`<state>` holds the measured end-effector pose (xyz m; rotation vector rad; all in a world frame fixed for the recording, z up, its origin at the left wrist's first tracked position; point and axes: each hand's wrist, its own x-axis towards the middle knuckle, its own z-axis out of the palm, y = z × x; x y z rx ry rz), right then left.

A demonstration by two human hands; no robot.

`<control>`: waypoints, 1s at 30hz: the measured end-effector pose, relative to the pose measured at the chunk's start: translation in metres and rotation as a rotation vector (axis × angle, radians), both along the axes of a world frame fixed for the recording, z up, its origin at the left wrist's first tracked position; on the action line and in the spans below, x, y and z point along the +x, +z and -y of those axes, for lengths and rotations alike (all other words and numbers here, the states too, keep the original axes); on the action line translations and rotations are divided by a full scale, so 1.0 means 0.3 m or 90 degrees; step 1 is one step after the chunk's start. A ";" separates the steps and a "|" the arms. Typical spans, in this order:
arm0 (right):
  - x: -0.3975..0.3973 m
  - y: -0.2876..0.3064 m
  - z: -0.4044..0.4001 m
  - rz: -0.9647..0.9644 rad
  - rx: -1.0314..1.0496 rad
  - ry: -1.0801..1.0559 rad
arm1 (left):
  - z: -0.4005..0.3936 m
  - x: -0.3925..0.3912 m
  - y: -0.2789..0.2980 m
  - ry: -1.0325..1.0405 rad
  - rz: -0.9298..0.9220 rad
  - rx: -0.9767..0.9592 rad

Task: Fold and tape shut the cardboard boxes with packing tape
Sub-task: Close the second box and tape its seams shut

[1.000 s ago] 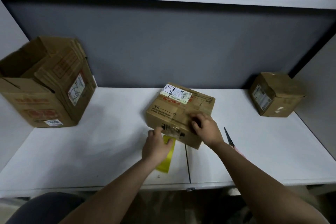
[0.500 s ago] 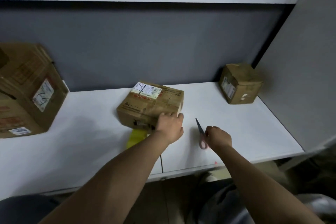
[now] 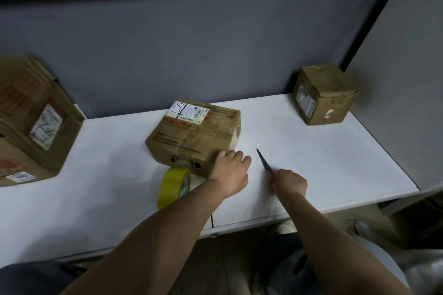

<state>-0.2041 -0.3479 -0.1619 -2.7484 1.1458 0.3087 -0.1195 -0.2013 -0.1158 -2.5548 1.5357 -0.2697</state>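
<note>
The left hand (image 3: pixel 231 170) rested curled against the near right corner of the box (image 3: pixel 195 134), which lay flaps-down-shut in the middle of the table (image 3: pixel 323 151); whether it actually clasped the corner I could not tell. The right hand (image 3: pixel 288 181) was closed round the scissors (image 3: pixel 263 163), blades together and pointing away toward the wall. The tape (image 3: pixel 173 187) stood on edge just beside the box's near face, toward the front edge.

The likely trouble: if a strip runs from roll to box, a one-handed cut could drag the box or let the loose end curl back and stick to itself. The scissor tip sat close to the left hand's knuckles, so a hasty swing could nick them.

A larger open box (image 3: pixel 31 122) stood at the left edge, a small box (image 3: pixel 323 96) at the far right corner; neither blocked the hands.
</note>
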 end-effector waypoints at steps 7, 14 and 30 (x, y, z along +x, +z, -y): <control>-0.021 0.110 0.046 0.224 0.458 -0.260 | -0.151 0.028 0.027 -0.013 0.009 -0.191; -0.066 0.266 -0.023 0.507 0.775 -0.108 | -0.366 0.062 0.041 0.329 -0.084 -0.257; 0.107 0.331 -0.193 -0.170 0.617 0.169 | -0.520 0.016 -0.017 0.457 -0.402 -0.297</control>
